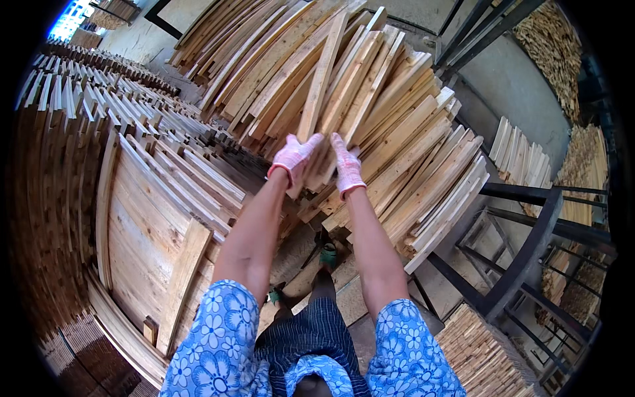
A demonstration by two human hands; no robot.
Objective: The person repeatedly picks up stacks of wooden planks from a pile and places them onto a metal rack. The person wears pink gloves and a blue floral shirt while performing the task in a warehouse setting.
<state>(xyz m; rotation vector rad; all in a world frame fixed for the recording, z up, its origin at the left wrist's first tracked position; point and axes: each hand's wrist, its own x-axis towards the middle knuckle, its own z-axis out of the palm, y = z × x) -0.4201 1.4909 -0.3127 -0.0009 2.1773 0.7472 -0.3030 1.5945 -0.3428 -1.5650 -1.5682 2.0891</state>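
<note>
Nearest, on this side of the board pile [420,122], blue floral sleeves [221,334] flank a dark striped garment [307,334]; green sandals [327,255] stand just before the pile's near edge; a low stack of sticks [476,351] shows on the near right of the pile. Over the pile's near edge, the gloved left hand [293,159] and right hand [347,167] pinch a board bundle [354,83] from opposite sides at its lower end, thumbs toward the viewer; the fingers behind the wood are hidden; the bundle's upper end lies over the middle of the pile, whose sawn lengths are pale, knotted and unevenly fanned. Left of the pile stands a broad plank panel [145,225] with a batten; right of it, a black metal frame [542,225]; farther left, dense rows of stacked boards [59,178]. Beyond the pile, grey floor [522,79] extends to the right; a tall wood stack [549,46] stands farther off on that side; a bright opening [68,18] lies farthest, beyond the pile to the left.
</note>
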